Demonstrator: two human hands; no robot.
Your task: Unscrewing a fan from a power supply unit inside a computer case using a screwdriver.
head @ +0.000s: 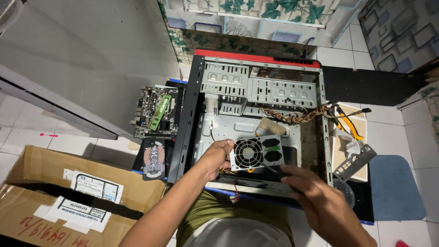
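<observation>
My left hand [214, 158]: fingers closed on the left end of the power supply [256, 153], thumb on top, gripping it.
My right hand [320, 203]: fingers spread and loose, not gripping; the fingertips [288, 176] sit just under the unit's lower right corner, touching or nearly so, I can't tell which.
Power supply: a grey metal box with its round fan grille facing up at me, held over the rear bottom part of the open computer case [260, 119].
Key relation: the box's long axis runs left to right between my two hands; my left hand carries it, while my right is below and to the right of it.
Wire bundle [297, 116]: braided coloured leads trail across the case floor toward its right wall.
Beside the case: a motherboard [155, 112] on the left, a cardboard box [55, 196] nearer me, all on the tiled floor [411, 132].
</observation>
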